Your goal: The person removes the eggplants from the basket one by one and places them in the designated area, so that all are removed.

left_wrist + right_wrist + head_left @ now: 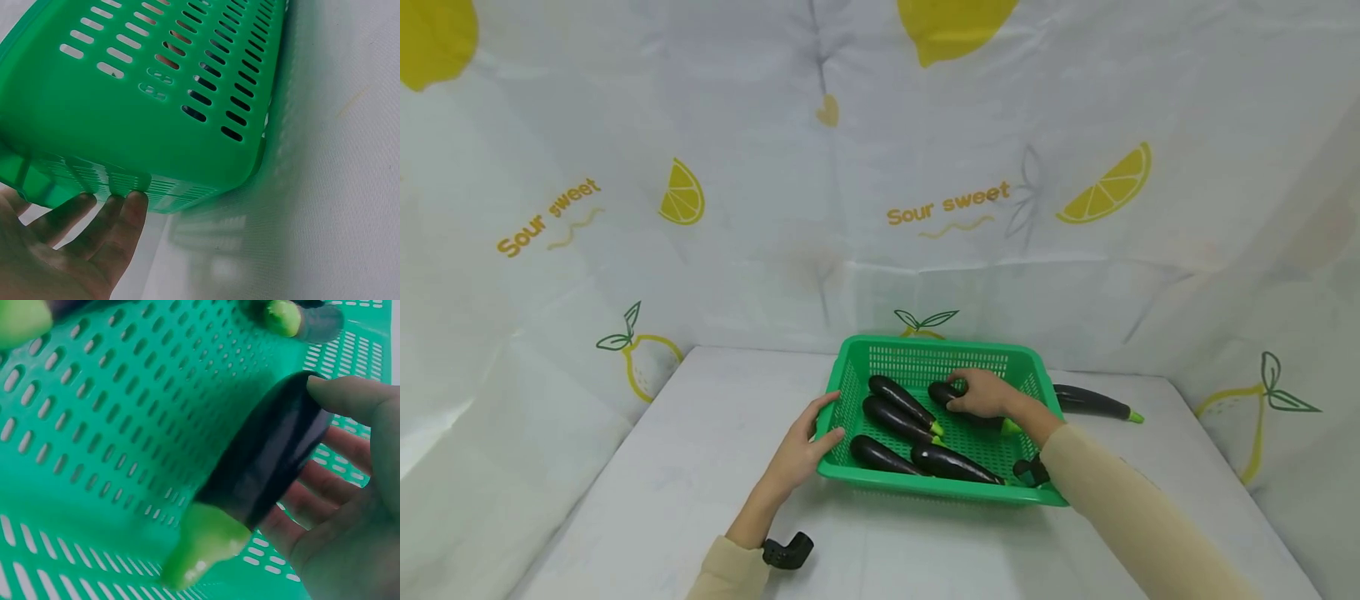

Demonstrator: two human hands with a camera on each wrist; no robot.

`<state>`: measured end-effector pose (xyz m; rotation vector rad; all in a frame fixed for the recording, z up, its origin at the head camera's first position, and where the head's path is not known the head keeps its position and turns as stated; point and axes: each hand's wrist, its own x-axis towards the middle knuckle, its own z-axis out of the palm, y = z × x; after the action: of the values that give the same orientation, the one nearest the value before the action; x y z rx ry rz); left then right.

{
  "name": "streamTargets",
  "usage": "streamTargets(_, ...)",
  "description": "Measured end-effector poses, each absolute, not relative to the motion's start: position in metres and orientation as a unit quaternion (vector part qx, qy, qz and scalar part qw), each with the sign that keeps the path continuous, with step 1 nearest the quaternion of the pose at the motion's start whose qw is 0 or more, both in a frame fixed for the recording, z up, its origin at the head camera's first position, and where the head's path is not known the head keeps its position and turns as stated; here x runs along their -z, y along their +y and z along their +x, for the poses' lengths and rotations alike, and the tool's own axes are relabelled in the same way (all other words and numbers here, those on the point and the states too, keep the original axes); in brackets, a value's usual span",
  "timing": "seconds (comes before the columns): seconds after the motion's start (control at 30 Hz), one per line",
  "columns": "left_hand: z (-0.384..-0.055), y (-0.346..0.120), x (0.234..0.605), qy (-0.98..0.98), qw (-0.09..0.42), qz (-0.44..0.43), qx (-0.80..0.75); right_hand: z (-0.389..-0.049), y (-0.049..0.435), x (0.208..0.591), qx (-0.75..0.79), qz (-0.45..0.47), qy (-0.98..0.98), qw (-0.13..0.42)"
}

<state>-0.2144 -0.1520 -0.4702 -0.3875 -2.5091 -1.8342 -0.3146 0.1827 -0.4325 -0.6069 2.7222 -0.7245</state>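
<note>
A green plastic basket with slotted walls stands on the white table. My left hand holds its left end, the thumb over the rim and several fingers against the outer wall. Inside the basket, my right hand grips a dark purple eggplant with a green stem cap, thumb on one side and fingers on the other. The held eggplant lies slanted, its cap towards the near right in the head view. Several more eggplants lie in the left and front of the basket, including a glossy one by the front wall.
Another eggplant lies on the table just right of the basket, partly hidden behind it. A white cloth with lemon prints rises behind the table. A black wrist camera sticks out from my left sleeve.
</note>
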Motion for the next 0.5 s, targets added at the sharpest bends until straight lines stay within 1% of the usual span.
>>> streamTargets(0.5, -0.216, -0.154, 0.474, -0.805, 0.002, -0.125, 0.580, -0.308, 0.183, 0.405, 0.291, -0.235, 0.918, 0.130)
